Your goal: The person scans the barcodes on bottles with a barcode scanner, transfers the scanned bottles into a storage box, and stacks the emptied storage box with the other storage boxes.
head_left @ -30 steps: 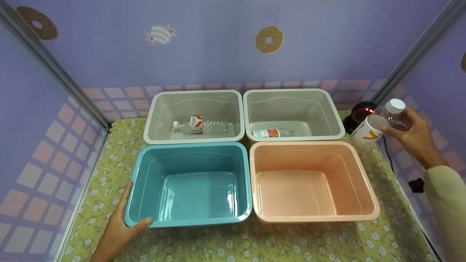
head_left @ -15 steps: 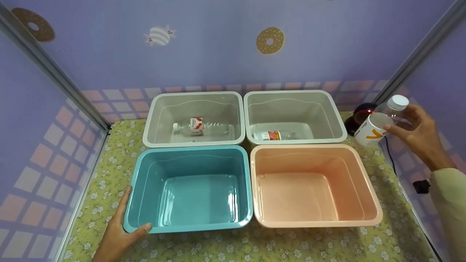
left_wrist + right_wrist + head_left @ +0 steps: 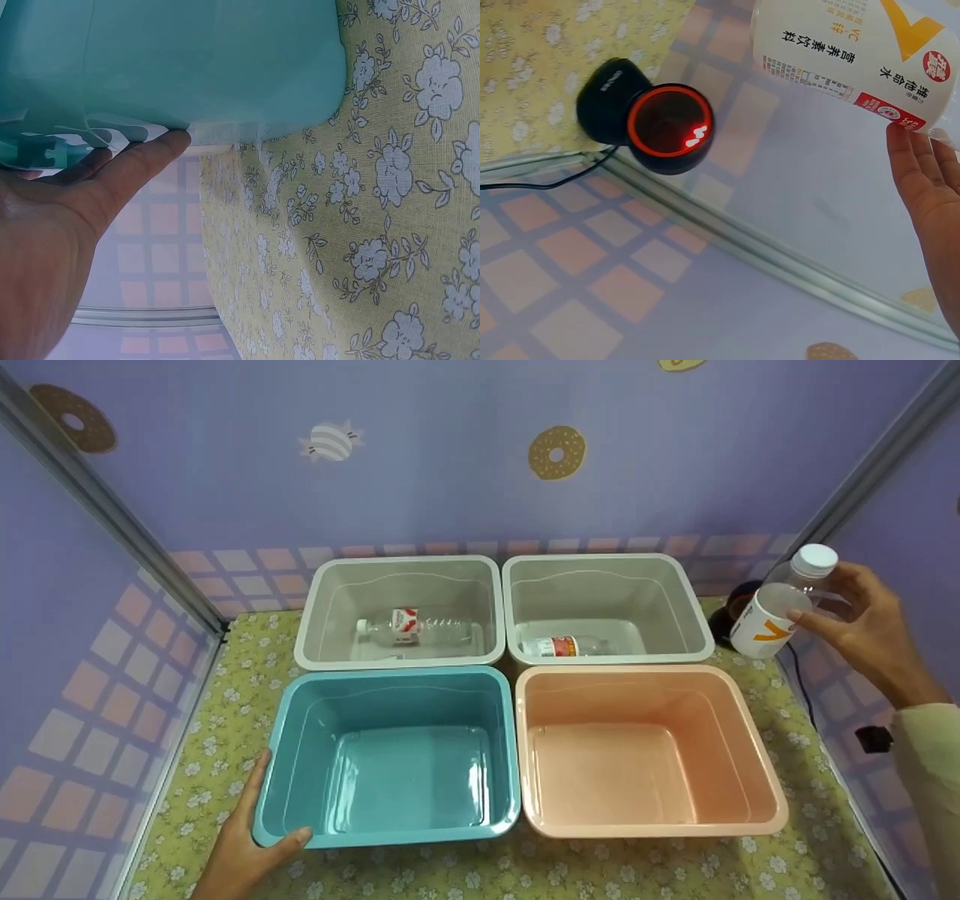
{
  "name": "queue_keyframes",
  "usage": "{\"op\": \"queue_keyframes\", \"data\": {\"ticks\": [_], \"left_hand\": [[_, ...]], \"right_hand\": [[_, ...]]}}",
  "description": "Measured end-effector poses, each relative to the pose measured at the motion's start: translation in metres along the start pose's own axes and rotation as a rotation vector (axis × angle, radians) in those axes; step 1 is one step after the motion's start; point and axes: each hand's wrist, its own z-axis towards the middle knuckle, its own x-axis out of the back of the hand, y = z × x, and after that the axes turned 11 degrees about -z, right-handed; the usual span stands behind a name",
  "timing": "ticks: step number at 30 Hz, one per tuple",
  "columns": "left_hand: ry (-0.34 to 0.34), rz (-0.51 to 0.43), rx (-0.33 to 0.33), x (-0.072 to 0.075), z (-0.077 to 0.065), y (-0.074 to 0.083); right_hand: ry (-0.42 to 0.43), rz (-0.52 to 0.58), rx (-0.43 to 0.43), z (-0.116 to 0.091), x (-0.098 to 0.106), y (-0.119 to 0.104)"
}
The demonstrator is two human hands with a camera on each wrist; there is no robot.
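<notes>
My right hand [image 3: 862, 622] half hides the bottle [image 3: 780, 604] it holds, at two o'clock. My left hand [image 3: 244, 840], fingers relaxed, rests on the teal bin [image 3: 390, 686] at seven o'clock.

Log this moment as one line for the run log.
right hand: holds bottle above scanner | left hand: rests on teal bin | peach bin: nothing inside

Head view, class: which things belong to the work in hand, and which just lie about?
In hand:
right hand holding white-labelled bottle
scanner
left hand on teal bin

Lying about:
peach bin
two grey bins, each with a bottle
</notes>
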Motion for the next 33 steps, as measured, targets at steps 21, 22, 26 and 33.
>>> {"op": "queue_keyframes", "data": {"ticks": [21, 22, 26, 33], "left_hand": [[0.02, 0.066, -0.017, 0.001, -0.006, 0.001], [0.021, 0.072, -0.017, 0.0, -0.006, 0.002], [0.019, 0.054, -0.003, 0.0, -0.006, 0.002], [0.008, 0.011, -0.003, -0.001, -0.002, 0.001]], "right_hand": [[-0.132, -0.102, 0.151, 0.019, -0.025, -0.049], [-0.14, -0.102, 0.165, 0.02, -0.027, -0.051], [-0.169, -0.099, 0.216, 0.027, -0.035, -0.059], [-0.203, -0.142, 0.268, 0.038, -0.048, -0.068]]}}
